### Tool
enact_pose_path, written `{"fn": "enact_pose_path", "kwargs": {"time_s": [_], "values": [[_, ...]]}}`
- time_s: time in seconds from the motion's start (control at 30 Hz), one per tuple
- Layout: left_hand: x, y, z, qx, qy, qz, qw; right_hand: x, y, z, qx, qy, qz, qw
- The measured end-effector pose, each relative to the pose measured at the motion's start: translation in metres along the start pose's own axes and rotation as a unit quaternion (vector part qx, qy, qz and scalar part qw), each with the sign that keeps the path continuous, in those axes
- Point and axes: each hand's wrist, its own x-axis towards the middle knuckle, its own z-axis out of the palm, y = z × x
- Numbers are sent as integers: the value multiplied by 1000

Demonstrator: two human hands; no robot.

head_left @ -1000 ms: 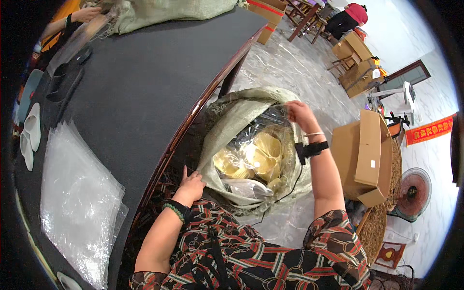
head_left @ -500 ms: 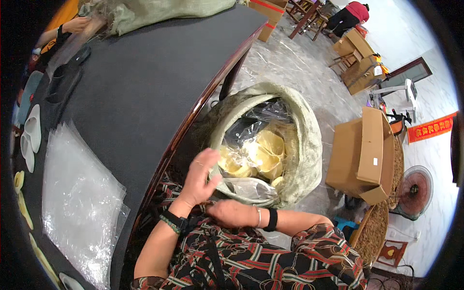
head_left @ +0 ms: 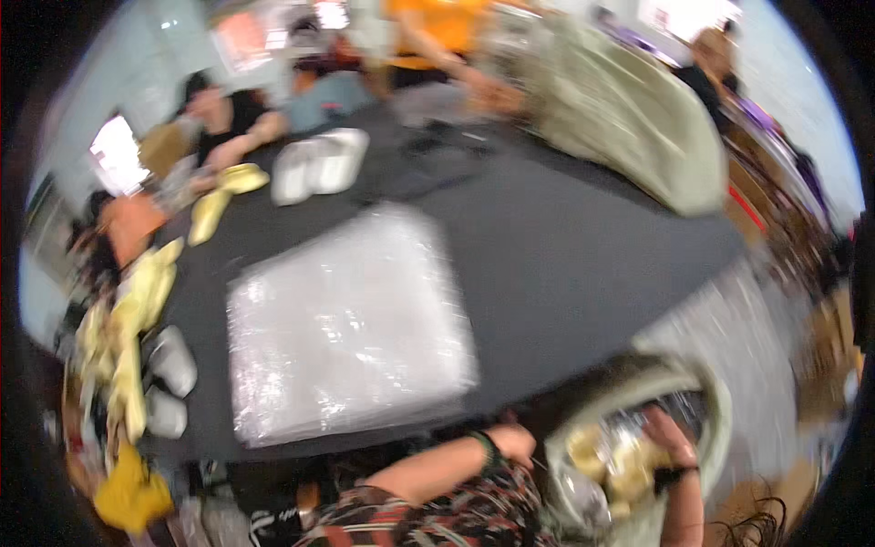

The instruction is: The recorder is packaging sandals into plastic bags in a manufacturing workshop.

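Wearer at near edge, blurred. Printed top (head_left: pixel 483 515): dark ground, criss-crossing reddish and pale bands. Left sleeve (head_left: pixel 369 518): short, same print, forearm bare below it. Left hand (head_left: pixel 516 444) bare; dark, greenish-tinged bracelet (head_left: pixel 488 448) at that wrist. Right hand (head_left: pixel 670 436) bare; broad black wristband (head_left: pixel 673 474), markings too smeared to make out.

No legible text, labels or numbers; view blurred.

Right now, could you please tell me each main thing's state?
Near sack: open, yellow items inside.
Right hand: over yellow items, grip unclear.
Left hand: beside near sack, grip unclear.
Clear plastic sheets: stacked flat.
Far sack: lying on table.
Far white slippers: side by side.
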Motion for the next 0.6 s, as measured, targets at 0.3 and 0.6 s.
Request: {"fn": "enact_pose_path", "kwargs": {"time_s": [0.3, 0.6], "values": [[26, -15, 23, 38, 29, 20, 999, 25, 55, -114, 6, 92, 190, 978], [42, -15, 25, 133, 143, 90, 977, 60, 132, -134, -227, 194, 219, 929]]}}
